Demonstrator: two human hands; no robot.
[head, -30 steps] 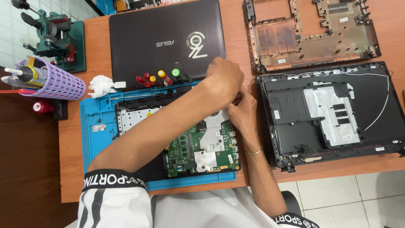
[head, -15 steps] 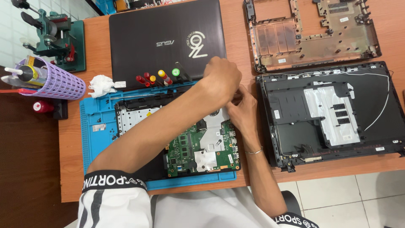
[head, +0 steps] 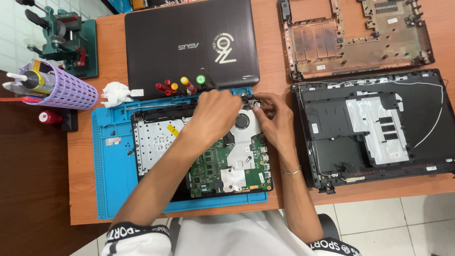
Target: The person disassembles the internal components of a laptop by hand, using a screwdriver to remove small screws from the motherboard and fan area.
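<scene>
An opened laptop base with a green motherboard and a round fan lies on a blue work mat. My left hand reaches across the base, fingers curled at its far right corner. My right hand meets it there. Both hands pinch a small black part at the base's back edge, just above the fan. A thin bracelet sits on my right wrist.
A closed dark laptop lies behind the mat, with several colour-handled screwdrivers in front of it. Two stripped laptop shells lie at right. A purple mesh basket, a crumpled tissue and a green vise are at left.
My left hand has shifted left and toward me, uncovering the fan. Both hands' fingertips now meet at the small black part; the right hand has barely moved.
</scene>
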